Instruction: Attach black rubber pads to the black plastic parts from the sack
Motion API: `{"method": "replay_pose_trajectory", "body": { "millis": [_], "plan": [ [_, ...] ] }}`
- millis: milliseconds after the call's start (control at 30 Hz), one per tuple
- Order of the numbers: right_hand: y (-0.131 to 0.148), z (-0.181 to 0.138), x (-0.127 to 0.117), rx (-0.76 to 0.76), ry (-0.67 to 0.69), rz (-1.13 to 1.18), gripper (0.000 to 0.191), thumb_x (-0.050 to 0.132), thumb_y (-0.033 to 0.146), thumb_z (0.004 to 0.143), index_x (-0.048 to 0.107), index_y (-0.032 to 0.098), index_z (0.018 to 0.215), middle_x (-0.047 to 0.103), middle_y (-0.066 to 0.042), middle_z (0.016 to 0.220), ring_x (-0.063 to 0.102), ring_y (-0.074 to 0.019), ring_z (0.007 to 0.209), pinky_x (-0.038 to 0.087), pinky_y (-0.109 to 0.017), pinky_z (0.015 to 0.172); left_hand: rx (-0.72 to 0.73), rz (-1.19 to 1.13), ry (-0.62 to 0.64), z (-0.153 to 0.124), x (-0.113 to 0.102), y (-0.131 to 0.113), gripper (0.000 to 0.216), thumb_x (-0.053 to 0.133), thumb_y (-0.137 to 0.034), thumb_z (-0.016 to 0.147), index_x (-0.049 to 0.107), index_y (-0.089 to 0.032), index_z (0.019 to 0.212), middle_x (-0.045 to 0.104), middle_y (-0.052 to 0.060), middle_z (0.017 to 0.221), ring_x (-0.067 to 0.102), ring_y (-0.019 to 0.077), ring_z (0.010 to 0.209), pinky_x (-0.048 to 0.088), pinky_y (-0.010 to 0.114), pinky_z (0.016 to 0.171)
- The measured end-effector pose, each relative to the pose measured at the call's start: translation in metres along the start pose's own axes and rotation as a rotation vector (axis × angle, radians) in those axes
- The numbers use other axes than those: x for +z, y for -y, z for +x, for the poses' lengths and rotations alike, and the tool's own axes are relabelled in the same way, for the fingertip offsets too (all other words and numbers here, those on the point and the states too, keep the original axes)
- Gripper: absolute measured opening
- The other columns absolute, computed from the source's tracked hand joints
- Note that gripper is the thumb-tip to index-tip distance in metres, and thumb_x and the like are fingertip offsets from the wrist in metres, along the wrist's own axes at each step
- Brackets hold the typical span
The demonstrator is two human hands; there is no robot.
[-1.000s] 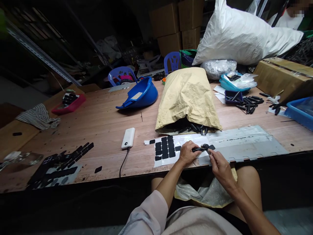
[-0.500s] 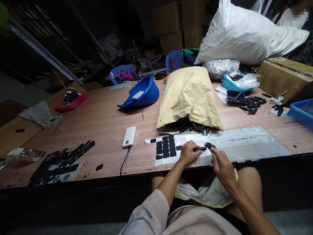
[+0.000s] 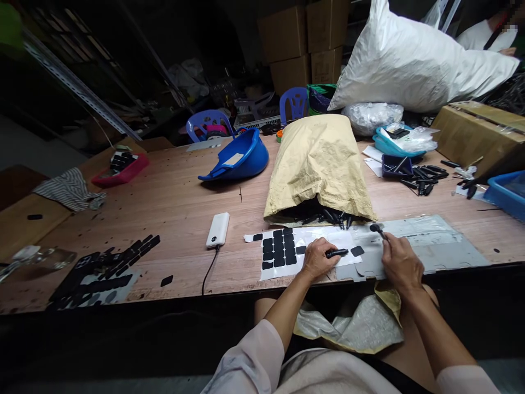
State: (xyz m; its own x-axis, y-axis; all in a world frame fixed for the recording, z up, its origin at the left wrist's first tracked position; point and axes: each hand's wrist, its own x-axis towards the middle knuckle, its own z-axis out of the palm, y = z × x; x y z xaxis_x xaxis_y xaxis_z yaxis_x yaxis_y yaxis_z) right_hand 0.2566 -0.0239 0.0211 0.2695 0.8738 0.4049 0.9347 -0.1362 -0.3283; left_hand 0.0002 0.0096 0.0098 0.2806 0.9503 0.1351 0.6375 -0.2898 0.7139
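My left hand (image 3: 319, 258) is closed around a slim black pen-shaped tube (image 3: 337, 253), which lies level just above the white sheet (image 3: 305, 237). Rows of black rounded stickers (image 3: 279, 246) cover the left part of that sheet. A single black patch (image 3: 357, 250) sits by the tube's right end. To the right, my right hand (image 3: 403, 262) grips a thin-handled tool (image 3: 378, 230) with a rounded dark head, raised over the grey board (image 3: 435, 241). Its exact kind cannot be made out. Behind the hands, a yellow sack (image 3: 318, 158) lies with its mouth toward me, black tubes showing inside.
A white power bank (image 3: 218, 229) with a cable lies left of the sheet. Farther back are a blue basin (image 3: 241, 158) and a pink tray (image 3: 125, 171). On the right are loose black tubes (image 3: 426, 178), a cardboard box (image 3: 478, 134) and a blue tub (image 3: 508, 194).
My right hand has moved right and lifted the tool's head away from the tube's tip. The left hand stays nearly in place with the tube.
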Motion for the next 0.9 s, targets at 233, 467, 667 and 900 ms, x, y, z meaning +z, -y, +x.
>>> {"method": "replay_pose_trajectory", "body": {
  "millis": [233, 467, 667, 900],
  "plan": [
    [-0.021, 0.032, 0.018, 0.028, 0.031, -0.253, 0.032, 0.054, 0.028, 0.104, 0.077, 0.016, 0.123, 0.064, -0.013, 0.099, 0.051, -0.0218, 0.083, 0.026, -0.034, 0.068, 0.000, 0.018, 0.011, 0.000, 0.002, 0.001, 0.022, 0.089, -0.025, 0.078, 0.085, -0.025, 0.100, 0.073, 0.004, 0.096, 0.067, 0.0227, 0.095, 0.052, 0.034, 0.088],
    [0.000, 0.031, 0.011, 0.054, 0.061, -0.314, 0.036, 0.046, 0.030, 0.106, 0.074, 0.015, 0.124, 0.065, -0.016, 0.107, 0.055, -0.0254, 0.092, 0.026, -0.035, 0.069, 0.051, 0.018, -0.003, -0.002, -0.005, 0.003, 0.013, 0.076, -0.032, 0.093, 0.078, -0.022, 0.102, 0.074, 0.005, 0.100, 0.067, 0.0226, 0.095, 0.053, 0.036, 0.089],
    [0.002, 0.032, 0.009, 0.064, 0.083, -0.331, 0.035, 0.046, 0.030, 0.105, 0.073, 0.013, 0.122, 0.065, -0.016, 0.106, 0.057, -0.0258, 0.094, 0.030, -0.034, 0.072, 0.320, -0.150, -0.009, -0.076, 0.021, -0.005, 0.027, 0.060, -0.040, 0.104, 0.071, -0.021, 0.120, 0.077, 0.009, 0.103, 0.072, 0.0234, 0.095, 0.055, 0.036, 0.089],
    [0.001, 0.031, 0.013, 0.063, 0.076, -0.348, 0.036, 0.044, 0.030, 0.106, 0.073, 0.014, 0.120, 0.065, -0.017, 0.107, 0.057, -0.0265, 0.094, 0.028, -0.035, 0.071, -0.155, -0.045, 0.443, -0.144, 0.070, 0.025, 0.030, 0.070, -0.038, 0.093, 0.078, -0.020, 0.116, 0.082, 0.009, 0.102, 0.077, 0.0247, 0.094, 0.057, 0.033, 0.086]
  ]
}}
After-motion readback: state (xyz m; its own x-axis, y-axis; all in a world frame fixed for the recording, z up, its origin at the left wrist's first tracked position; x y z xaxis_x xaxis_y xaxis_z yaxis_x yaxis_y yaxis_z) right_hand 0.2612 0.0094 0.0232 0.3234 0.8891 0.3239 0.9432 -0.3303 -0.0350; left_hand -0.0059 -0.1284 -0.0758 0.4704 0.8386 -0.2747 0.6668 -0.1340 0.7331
